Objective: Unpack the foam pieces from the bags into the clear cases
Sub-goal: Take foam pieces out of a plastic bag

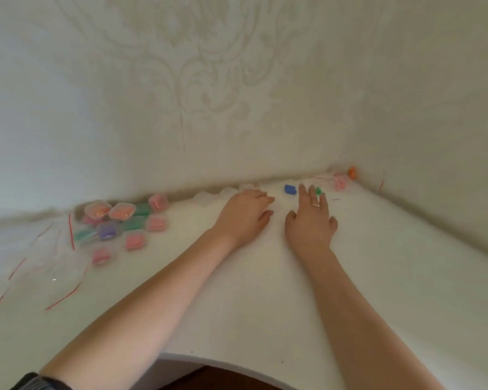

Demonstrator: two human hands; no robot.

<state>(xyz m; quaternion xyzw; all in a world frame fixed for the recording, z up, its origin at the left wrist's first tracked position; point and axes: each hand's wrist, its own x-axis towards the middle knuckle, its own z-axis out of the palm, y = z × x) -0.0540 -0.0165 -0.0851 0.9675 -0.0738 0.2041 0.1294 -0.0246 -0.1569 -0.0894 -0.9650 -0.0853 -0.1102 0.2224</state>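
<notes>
White table (265,305) against patterned wall; filled cases (121,220) sit left of centre; both hands, left (244,216) and right (310,220), lie flat, gripping nothing; next, probably pick the blue foam piece (290,189) between them.

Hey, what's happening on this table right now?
A person is sorting small foam pieces at a white table against a wall. Both hands reach toward the far edge: the left hand lies palm down on the tabletop, and the right hand rests beside a blue piece with a green piece at its fingertips. Neither hand has a clear grip on anything. To the left sits a cluster of filled clear cases next to emptied plastic bags.
</notes>
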